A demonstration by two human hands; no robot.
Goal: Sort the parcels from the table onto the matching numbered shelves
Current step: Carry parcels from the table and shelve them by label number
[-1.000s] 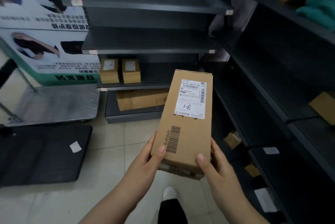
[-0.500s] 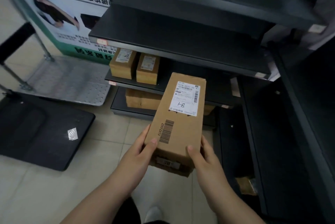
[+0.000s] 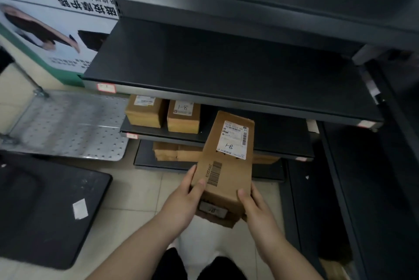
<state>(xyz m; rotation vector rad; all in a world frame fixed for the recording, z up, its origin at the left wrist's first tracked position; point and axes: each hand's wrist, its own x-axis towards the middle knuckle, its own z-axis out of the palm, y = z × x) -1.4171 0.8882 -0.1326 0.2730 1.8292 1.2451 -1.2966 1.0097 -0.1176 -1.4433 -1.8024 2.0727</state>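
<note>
A long brown cardboard parcel with a white label marked "8-1" points away from me toward the low shelves. My left hand grips its near left edge, thumb on top. My right hand grips its near right corner, thumb on top as well. The parcel's far end hovers over the front edge of a low dark shelf. On that shelf's left part stand two small brown parcels; the right one also reads "8-1".
A wide dark shelf juts out above the low one. Below, the bottom shelf holds another brown box. A perforated metal trolley and a black flat platform lie on the tiled floor at left. Dark shelving runs along the right.
My view has dropped and come closer to the low shelves. The parcel, held in both hands, has moved forward and down toward the shelf with the two small parcels.
</note>
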